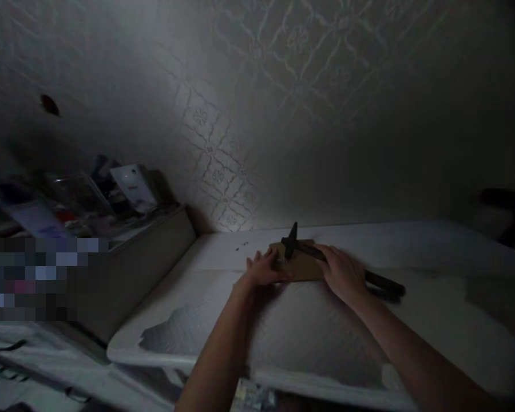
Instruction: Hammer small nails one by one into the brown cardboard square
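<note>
My right hand (342,271) grips the dark handle of a hammer (292,240), whose head rests over a small brown wooden board (301,265) on a white table (223,303). The handle sticks out past my wrist to the right. At the board's left end my left hand (264,269) lies with its fingers pinched on something small beneath the hammer head; in the dim light I cannot make out what it is. A few tiny dark specks, maybe nails (241,246), lie on the table just behind my left hand.
The room is dim. A patterned wall (249,114) rises close behind the table. To the left stands a grey box (154,252) filled with packets and papers. White sheets lie below the table's near edge at lower left.
</note>
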`<state>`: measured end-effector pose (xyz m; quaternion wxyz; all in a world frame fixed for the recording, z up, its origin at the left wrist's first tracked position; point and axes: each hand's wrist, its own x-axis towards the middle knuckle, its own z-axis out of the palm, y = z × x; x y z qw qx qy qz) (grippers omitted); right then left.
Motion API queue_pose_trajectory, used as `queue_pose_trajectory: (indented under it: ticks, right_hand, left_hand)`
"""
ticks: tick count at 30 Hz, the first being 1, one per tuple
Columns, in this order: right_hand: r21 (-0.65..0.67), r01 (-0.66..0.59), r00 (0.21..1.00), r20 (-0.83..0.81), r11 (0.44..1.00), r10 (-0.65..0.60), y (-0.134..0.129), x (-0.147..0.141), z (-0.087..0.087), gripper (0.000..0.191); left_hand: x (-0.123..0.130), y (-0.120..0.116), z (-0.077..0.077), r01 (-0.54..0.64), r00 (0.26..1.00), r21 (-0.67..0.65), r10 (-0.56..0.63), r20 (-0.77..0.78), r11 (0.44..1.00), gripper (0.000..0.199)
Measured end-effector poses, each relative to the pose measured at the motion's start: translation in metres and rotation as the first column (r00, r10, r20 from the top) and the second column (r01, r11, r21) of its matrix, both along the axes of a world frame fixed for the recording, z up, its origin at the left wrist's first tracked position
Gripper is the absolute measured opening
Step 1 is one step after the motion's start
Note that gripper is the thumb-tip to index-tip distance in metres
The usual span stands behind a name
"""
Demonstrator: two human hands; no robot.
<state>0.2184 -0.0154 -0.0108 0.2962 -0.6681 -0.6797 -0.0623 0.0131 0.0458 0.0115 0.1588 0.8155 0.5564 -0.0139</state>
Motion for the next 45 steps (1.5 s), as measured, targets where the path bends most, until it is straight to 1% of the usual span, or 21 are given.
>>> queue_pose_trajectory:
  ticks: [10,16,19,28,39,45]
  right_hand:
    - [0.003,0.007,1.000,-0.010,1.000,-0.007,-0.0012,-0.0011,0.0019,0.036]
    - [-0.017,0.012,1.000,-0.005,1.000,-0.012,-0.0013,-0.0011,0.0034,0.036]
    - [-0.012,0.019,1.000,-0.001,1.000,-0.019,-0.0021,-0.0013,0.0044,0.036]
    - [-0.008,-0.001,1.000,-0.023,1.000,0.001,-0.0014,-0.0007,0.0038,0.035]
    - [-0.009,-0.001,1.000,-0.007,1.000,0.001,-0.0006,0.0000,0.0018,0.036]
    - [-0.004,-0.013,1.000,-0.012,1.000,0.013,-0.0012,-0.0006,0.0028,0.035]
  left_hand:
    - [0.0005,-0.0008,0.0002,0.002,1.000,0.010,-0.002,-0.010,1.000,0.095]
    - [0.0006,-0.0007,0.0006,-0.004,1.000,-0.008,0.004,0.015,1.000,0.099]
    - [0.0006,-0.0007,0.0011,0.004,1.000,-0.006,-0.004,-0.009,1.000,0.098]
    - [0.0002,-0.0016,0.0018,-0.001,1.000,-0.014,0.001,-0.001,1.000,0.097]
    - [0.0000,-0.0008,0.0007,0.005,1.000,-0.012,-0.005,0.014,1.000,0.096]
    - [0.0000,-0.0014,0.0011,0.004,1.000,-0.009,-0.004,-0.009,1.000,0.096]
